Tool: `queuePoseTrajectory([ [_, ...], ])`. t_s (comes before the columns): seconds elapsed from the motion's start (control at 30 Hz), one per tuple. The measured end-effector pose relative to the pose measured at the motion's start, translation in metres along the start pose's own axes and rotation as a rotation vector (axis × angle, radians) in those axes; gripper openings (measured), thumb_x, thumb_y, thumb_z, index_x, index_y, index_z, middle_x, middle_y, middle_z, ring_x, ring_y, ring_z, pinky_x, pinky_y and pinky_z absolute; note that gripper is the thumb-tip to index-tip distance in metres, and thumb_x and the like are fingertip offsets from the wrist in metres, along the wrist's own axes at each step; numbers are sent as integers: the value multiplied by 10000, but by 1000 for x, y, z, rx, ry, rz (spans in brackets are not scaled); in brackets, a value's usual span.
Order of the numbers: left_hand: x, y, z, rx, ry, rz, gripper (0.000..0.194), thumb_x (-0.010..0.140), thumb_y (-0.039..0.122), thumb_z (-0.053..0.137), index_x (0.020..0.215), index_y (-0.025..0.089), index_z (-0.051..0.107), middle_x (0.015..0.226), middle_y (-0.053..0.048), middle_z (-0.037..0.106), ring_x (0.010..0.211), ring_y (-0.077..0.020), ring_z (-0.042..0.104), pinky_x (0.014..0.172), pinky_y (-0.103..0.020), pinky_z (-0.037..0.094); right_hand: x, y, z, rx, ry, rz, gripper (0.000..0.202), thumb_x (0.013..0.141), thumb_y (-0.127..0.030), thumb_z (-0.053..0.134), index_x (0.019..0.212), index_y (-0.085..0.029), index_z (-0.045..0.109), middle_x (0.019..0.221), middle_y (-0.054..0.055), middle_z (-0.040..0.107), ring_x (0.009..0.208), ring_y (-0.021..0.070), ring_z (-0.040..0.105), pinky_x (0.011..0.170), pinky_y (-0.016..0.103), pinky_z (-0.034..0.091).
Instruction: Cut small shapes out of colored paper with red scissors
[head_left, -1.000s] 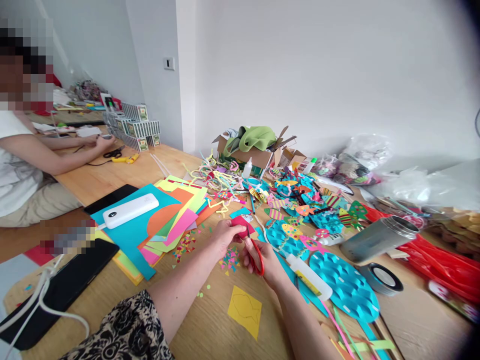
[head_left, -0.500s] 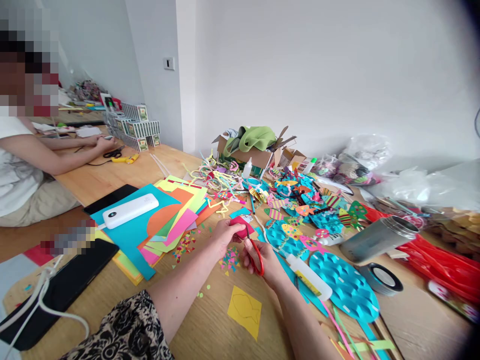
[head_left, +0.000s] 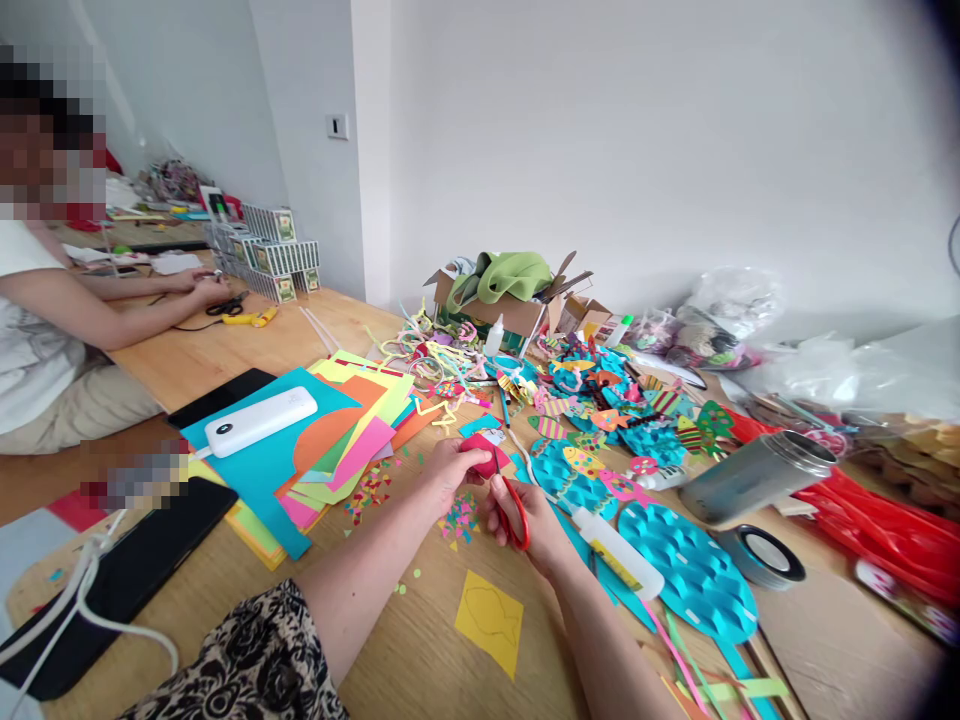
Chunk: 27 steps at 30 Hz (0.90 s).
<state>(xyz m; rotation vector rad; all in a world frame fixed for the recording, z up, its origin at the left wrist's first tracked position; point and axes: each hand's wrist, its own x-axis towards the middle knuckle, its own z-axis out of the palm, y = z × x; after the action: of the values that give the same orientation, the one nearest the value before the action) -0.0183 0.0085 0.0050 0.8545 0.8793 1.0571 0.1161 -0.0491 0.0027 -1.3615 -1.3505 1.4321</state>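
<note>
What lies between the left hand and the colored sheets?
Paper scraps, many red or yellow, lie on the table between the left hand and the sheets, in the head view.

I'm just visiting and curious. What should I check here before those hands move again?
1. Red-handled scissors gripped: ok, held in the right hand.
2. Red paper secured: ok, pinched in the left hand.
3. Scissor blades at the red paper: ok, they overlap it in this view.
4. Blades open or shut: cannot tell, too small.
5. Tabletop near the hands free of scraps: not ok, paper bits lie there.
6. Yellow sheet with fish outline apart from both hands: ok.
</note>
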Motion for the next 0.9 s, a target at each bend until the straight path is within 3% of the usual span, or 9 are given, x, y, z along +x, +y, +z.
queuePoseTrajectory([
  [0.9, 1, -2, 0, -25, 16, -37, 267, 553, 289, 770, 736, 104, 712, 670, -66, 675, 605, -144, 585, 582, -263, 441, 0, 1, 1, 38, 0, -15, 562, 795, -704, 545, 685, -155, 593, 498, -8, 589, 337, 67, 459, 304, 165, 254],
])
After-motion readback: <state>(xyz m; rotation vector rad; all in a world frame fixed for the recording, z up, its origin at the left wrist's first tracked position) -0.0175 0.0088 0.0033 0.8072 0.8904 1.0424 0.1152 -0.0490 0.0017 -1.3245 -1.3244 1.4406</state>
